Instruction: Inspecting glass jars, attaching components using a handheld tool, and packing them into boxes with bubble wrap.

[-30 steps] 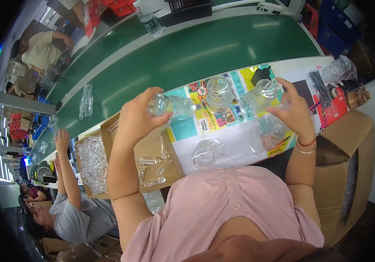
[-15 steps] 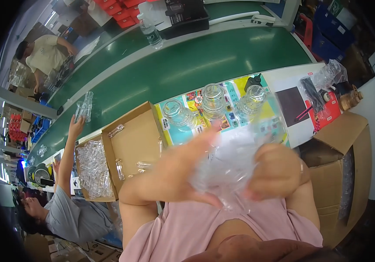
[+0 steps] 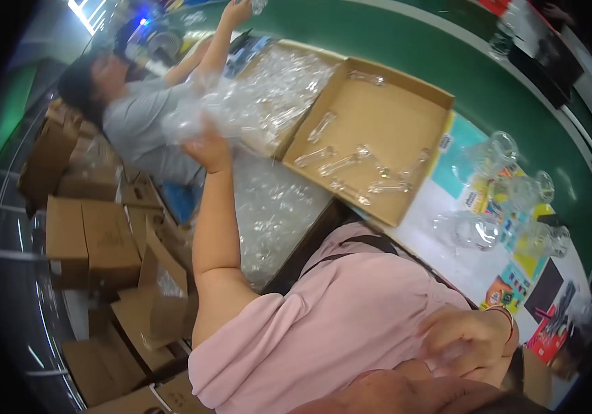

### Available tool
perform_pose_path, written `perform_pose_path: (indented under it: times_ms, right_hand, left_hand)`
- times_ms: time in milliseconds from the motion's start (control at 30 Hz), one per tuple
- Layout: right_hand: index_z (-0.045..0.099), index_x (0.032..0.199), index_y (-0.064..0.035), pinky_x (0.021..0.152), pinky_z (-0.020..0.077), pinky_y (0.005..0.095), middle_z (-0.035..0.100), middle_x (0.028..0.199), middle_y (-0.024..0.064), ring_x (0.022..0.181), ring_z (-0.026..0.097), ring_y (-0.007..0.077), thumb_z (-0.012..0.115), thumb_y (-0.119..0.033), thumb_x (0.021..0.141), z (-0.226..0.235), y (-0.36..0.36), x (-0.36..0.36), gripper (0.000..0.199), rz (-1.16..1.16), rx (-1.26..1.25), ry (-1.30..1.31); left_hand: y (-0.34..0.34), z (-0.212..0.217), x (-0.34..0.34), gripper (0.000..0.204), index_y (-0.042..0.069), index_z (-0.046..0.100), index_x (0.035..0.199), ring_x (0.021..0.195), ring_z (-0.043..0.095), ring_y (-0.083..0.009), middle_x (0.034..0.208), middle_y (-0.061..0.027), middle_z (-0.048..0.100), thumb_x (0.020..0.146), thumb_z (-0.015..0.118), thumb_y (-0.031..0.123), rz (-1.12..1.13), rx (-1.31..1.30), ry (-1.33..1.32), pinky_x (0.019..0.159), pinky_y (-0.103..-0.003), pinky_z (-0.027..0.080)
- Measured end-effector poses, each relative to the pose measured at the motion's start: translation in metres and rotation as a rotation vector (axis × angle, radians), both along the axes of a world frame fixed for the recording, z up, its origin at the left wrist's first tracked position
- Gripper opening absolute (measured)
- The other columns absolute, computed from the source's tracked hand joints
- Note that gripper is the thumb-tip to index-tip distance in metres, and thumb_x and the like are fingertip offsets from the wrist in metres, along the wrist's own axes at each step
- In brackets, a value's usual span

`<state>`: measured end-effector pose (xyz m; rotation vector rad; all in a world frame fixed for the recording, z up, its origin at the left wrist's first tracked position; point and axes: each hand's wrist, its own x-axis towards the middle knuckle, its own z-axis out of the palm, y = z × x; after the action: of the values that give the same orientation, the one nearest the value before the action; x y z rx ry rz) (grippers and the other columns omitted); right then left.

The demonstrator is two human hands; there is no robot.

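My left hand [image 3: 209,148] is stretched out to the left, its fingers closed on a crumpled clear plastic bag [image 3: 196,116] that is smeared by motion. Below it stands a large box full of clear plastic wrapping [image 3: 268,207]. Close to my chest is my right hand [image 3: 463,338], its fingers curled in; whether something small sits inside them is hidden. A clear glass vessel [image 3: 479,231] rests at the near side of the colourful printed mat [image 3: 499,293]. Beyond it are several similar vessels [image 3: 503,153], apart from both hands.
A shallow cardboard tray [image 3: 406,90] holds several small clear glass tubes [image 3: 341,162]. Left of it is a box of many clear pieces [image 3: 285,90]. A co-worker in a grey shirt [image 3: 141,121] reaches over the green table [image 3: 392,48]. Cardboard boxes [image 3: 92,238] are stacked at the left.
My hands have parted: the left has swung far left with the plastic bag, the right has drawn to my chest. Another glass vessel now rests on the mat. The view has turned left.
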<state>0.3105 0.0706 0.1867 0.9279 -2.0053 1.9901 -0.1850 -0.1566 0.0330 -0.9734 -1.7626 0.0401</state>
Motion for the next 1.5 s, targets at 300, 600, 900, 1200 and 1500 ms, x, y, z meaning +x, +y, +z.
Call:
perform_pose_path:
  times_ms: [300, 600, 900, 1200, 1500]
  right_hand:
    - [0.054, 0.092, 0.0022, 0.076, 0.047, 0.0441, 0.052, 0.096, 0.0208, 0.084, 0.057, 0.0338, 0.057, -0.015, 0.084, -0.022, -0.03, -0.033, 0.02, 0.118, -0.088, -0.168]
    - [0.06, 0.097, -0.0035, 0.06, 0.048, 0.0338, 0.062, 0.078, 0.0143, 0.064, 0.062, 0.0228, 0.075, -0.028, 0.068, -0.048, -0.061, 0.018, 0.041, -0.91, -0.123, -0.115]
    - [0.048, 0.112, -0.0006, 0.071, 0.0426, 0.0307, 0.056, 0.092, 0.0143, 0.075, 0.054, 0.017, 0.054, -0.03, 0.085, -0.075, -0.052, 0.055, 0.041, -1.41, 0.125, -0.12]
    - [0.022, 0.132, 0.0029, 0.1, 0.0288, 0.0408, 0.034, 0.132, 0.0199, 0.118, 0.039, 0.0299, 0.053, -0.042, 0.084, -0.135, -0.005, 0.03, 0.073, -1.801, 0.349, 0.102]
    - [0.053, 0.105, -0.0001, 0.09, 0.0361, 0.0477, 0.045, 0.117, 0.0203, 0.103, 0.047, 0.0332, 0.066, -0.016, 0.069, -0.044, -0.059, -0.037, 0.042, -1.001, 0.671, 0.288]
  left_hand:
    - [-0.096, -0.235, 0.165, 0.04, 0.002, 0.047, 0.118, 0.105, 0.049, -0.0408, 0.112, -0.0251, 0.051, 0.082, 0.046, 0.019, 0.238, -0.223, -1.583, 0.091, -0.046, 0.037]
    - [-0.1, -0.465, 0.119, 0.044, 0.004, 0.048, 0.119, 0.12, 0.041, -0.0317, 0.123, -0.0192, 0.048, 0.082, 0.046, 0.028, 0.027, -1.284, -1.515, 0.1, -0.043, 0.03]
    - [-0.052, -0.351, 0.09, 0.039, 0.007, 0.059, 0.111, 0.112, 0.048, -0.0341, 0.121, -0.0218, 0.049, 0.076, 0.052, 0.022, 0.352, -1.484, -1.925, 0.095, -0.038, 0.036]
    - [-0.049, -0.177, 0.101, 0.044, 0.009, 0.048, 0.123, 0.105, 0.052, -0.0342, 0.114, -0.0177, 0.055, 0.081, 0.052, 0.021, -0.054, -1.329, -1.546, 0.088, -0.041, 0.042]
    - [0.037, -0.018, 0.188, 0.026, 0.009, 0.057, 0.106, 0.088, 0.058, -0.0327, 0.094, -0.0155, 0.061, 0.084, 0.049, 0.021, -0.8, -1.086, -1.376, 0.075, -0.042, 0.046]
